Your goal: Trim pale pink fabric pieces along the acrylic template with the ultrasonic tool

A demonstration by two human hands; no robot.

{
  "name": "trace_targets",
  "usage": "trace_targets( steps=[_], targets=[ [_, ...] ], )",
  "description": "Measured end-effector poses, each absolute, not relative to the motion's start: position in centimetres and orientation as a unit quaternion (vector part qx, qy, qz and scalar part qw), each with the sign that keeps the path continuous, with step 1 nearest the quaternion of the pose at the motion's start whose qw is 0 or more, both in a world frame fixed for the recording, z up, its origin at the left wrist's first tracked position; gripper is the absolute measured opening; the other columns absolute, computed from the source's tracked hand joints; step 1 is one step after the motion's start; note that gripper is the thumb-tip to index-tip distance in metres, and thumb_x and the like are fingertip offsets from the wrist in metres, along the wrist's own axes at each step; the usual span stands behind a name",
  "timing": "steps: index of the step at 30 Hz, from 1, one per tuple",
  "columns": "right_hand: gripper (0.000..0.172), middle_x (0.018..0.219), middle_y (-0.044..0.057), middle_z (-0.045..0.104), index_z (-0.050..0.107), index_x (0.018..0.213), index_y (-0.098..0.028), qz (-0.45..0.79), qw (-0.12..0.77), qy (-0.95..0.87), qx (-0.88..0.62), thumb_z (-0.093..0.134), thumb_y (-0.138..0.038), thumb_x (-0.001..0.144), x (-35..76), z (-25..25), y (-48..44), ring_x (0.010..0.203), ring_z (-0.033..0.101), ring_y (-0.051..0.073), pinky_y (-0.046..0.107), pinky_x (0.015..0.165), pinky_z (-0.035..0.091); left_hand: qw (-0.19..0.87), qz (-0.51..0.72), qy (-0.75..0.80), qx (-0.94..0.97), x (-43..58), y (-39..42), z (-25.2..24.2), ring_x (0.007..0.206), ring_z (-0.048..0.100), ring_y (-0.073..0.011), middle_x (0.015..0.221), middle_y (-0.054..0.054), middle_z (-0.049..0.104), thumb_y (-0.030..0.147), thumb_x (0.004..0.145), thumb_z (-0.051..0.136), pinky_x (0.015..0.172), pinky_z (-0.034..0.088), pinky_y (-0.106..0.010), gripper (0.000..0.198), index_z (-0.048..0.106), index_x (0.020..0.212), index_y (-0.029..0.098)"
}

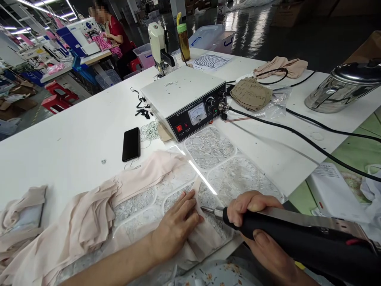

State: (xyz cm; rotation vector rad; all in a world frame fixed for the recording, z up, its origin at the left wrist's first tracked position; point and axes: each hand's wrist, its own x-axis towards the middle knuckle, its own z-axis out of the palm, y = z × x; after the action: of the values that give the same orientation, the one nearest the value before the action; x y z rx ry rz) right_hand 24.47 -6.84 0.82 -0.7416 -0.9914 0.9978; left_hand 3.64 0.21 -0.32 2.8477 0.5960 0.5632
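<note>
My left hand [178,224] lies on a piece of thin pale pink fabric [205,238], fingers stretched out and pressing it down on a clear patterned mat [235,174]. In my right hand [262,230] is a black ultrasonic handpiece [309,234], gripped around its body near the front. Its narrow metal tip points left and sits close to the fabric's edge beside my left fingers; I cannot tell whether it touches. A long heap of the same pink fabric [89,214] spreads to the left of my left hand.
An ultrasonic generator box [184,99] with dial and knobs stands ahead, its black cable [285,131] crossing rightward. Nearby are a phone [131,144], card templates [251,93], a steel jug [342,87] and a bottle [183,41]. A person in red [117,35] sews at the far left.
</note>
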Motion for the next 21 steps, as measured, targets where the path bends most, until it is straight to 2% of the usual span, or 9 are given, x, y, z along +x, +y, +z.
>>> trace_targets(
  steps=[15,21],
  targets=[
    [0.011,0.088,0.002,0.048,0.049,0.101,-0.027,0.445,0.709,-0.429,-0.339,0.051,-0.03,0.091,24.05,1.17,-6.02,0.07,0.053,0.014,0.035,0.066,0.05,0.085,0.173,0.206,0.959,3.57,0.33,0.04,0.132,0.046,-0.0292,0.111,-0.013,0.062,0.013,0.098,0.046,0.108,0.045,-0.047,0.015,0.058,0.09,0.012],
    [0.008,0.085,0.002,0.048,0.048,0.099,-0.027,0.44,0.707,-0.438,-0.339,0.049,-0.028,0.091,24.09,1.35,-6.19,0.072,0.053,0.015,0.035,0.066,0.049,0.06,0.168,0.184,0.967,3.51,0.59,0.36,0.133,0.044,-0.0311,0.121,-0.017,0.06,0.014,0.098,0.046,0.105,0.048,-0.047,0.014,0.057,0.09,0.012]
  ],
)
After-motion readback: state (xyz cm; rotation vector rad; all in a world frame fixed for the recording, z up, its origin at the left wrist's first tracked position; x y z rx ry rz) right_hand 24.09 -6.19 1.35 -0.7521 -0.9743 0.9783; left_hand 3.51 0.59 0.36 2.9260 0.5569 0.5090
